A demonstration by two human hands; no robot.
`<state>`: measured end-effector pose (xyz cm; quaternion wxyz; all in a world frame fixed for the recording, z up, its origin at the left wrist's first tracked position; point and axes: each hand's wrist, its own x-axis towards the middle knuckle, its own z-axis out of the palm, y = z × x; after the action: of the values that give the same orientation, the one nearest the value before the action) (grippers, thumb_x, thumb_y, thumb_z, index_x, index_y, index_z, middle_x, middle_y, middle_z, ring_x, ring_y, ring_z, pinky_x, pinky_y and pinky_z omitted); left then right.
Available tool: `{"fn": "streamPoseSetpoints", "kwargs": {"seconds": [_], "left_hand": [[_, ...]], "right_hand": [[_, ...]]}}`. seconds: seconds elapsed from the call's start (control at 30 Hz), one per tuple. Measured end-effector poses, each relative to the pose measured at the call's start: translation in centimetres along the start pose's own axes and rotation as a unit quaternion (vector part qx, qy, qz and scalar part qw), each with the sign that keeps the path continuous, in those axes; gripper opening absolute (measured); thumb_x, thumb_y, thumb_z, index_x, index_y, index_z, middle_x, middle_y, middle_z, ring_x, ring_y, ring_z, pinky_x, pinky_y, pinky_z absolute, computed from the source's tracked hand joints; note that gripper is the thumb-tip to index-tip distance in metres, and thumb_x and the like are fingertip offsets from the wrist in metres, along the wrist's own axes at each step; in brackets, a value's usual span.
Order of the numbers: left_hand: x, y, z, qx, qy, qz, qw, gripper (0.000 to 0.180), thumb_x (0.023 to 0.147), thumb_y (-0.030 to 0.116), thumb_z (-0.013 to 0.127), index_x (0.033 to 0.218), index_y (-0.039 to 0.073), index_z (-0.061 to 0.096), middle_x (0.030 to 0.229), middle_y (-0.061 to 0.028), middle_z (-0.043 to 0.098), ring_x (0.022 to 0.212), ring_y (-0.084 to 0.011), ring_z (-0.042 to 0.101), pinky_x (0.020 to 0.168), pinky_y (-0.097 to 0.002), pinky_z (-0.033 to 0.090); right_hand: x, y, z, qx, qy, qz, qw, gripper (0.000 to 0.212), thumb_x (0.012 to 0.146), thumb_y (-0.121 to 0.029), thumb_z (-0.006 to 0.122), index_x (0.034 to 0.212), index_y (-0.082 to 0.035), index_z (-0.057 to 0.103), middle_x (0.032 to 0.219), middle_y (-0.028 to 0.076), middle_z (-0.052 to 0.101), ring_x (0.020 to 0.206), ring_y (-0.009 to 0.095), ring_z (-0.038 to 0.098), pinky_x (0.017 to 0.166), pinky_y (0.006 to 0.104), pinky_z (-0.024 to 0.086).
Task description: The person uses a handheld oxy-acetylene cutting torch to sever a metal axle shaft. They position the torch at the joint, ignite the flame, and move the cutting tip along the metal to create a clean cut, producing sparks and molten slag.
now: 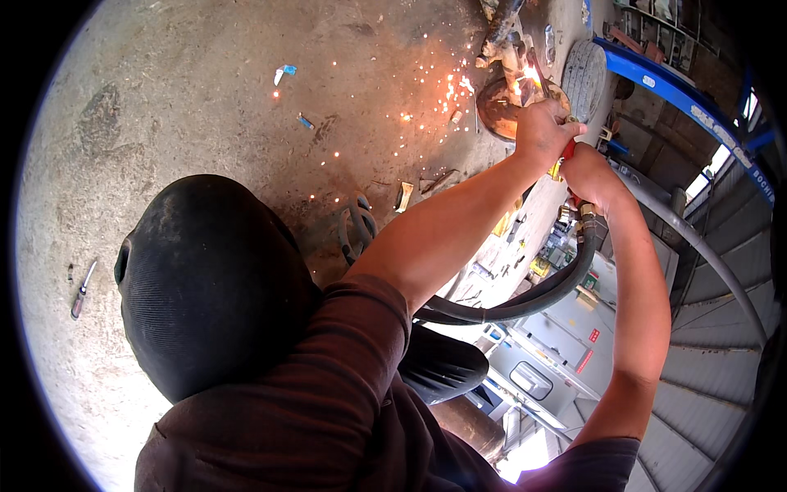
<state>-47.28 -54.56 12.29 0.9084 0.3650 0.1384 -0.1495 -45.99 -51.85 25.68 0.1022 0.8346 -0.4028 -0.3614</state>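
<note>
Both hands are closed around a cutting torch [569, 150] with a red handle. My left hand [539, 135] grips its front part, nearer the hot end. My right hand [592, 177] wraps the handle farther back, by the brass fittings [587, 211] where dark hoses [533, 310] join. Past my left hand, a bright glow burns on a rusty metal part [512, 59] with a round, dish-like plate [497, 109]. Sparks [449, 92] spray leftward over the concrete. The torch tip is hard to make out in the glare.
My black-clad knee [209, 279] fills the left foreground. A screwdriver [79, 299] and small blue-and-white scraps [284, 74] lie on the concrete floor [197, 98]. A grey tyre [584, 80] and blue beam [680, 97] stand beyond the rusty part. Cluttered tools lie to the right.
</note>
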Motion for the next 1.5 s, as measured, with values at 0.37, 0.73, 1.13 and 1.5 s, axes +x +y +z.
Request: {"fn": "streamPoseSetpoints", "kwargs": {"seconds": [0.37, 0.73, 1.13, 1.5], "left_hand": [[0.1, -0.5, 0.4, -0.032, -0.007, -0.02, 0.999, 0.034, 0.068, 0.019, 0.094, 0.079, -0.003, 0.071, 0.075, -0.0127, 0.073, 0.063, -0.0153, 0.064, 0.062, -0.0326, 0.052], [-0.2, -0.1, 0.1, -0.012, -0.004, -0.024, 1.0, 0.035, 0.067, 0.02, 0.095, 0.078, -0.003, 0.071, 0.073, -0.0131, 0.073, 0.062, -0.0154, 0.063, 0.061, -0.0329, 0.052], [-0.1, -0.4, 0.1, -0.024, 0.0, -0.008, 1.0, 0.032, 0.068, 0.02, 0.094, 0.077, -0.002, 0.072, 0.072, -0.0126, 0.073, 0.06, -0.0149, 0.063, 0.06, -0.0319, 0.051], [-0.1, -0.8, 0.2, -0.028, -0.005, -0.006, 1.0, 0.031, 0.069, 0.02, 0.094, 0.078, -0.002, 0.072, 0.071, -0.0112, 0.072, 0.06, -0.015, 0.063, 0.059, -0.0319, 0.051]], "right_hand": [[-0.4, -0.3, 0.1, 0.005, -0.001, 0.003, 1.0, 0.017, 0.092, -0.006, 0.051, 0.104, 0.004, 0.058, 0.078, 0.01, 0.06, 0.061, 0.02, 0.06, 0.048, 0.0386, 0.047], [0.2, 0.4, 0.3, -0.019, 0.019, -0.017, 0.999, 0.016, 0.09, -0.004, 0.05, 0.1, 0.005, 0.059, 0.076, 0.012, 0.061, 0.06, 0.022, 0.061, 0.048, 0.0403, 0.046], [-0.1, -0.1, 0.4, -0.007, 0.012, 0.001, 1.0, 0.017, 0.092, -0.005, 0.049, 0.103, 0.003, 0.059, 0.077, 0.011, 0.06, 0.06, 0.021, 0.06, 0.047, 0.0396, 0.045], [0.7, 0.5, 0.7, -0.008, 0.023, 0.0, 1.0, 0.016, 0.091, -0.002, 0.049, 0.102, 0.004, 0.058, 0.077, 0.011, 0.06, 0.057, 0.021, 0.059, 0.045, 0.04, 0.045]]}}
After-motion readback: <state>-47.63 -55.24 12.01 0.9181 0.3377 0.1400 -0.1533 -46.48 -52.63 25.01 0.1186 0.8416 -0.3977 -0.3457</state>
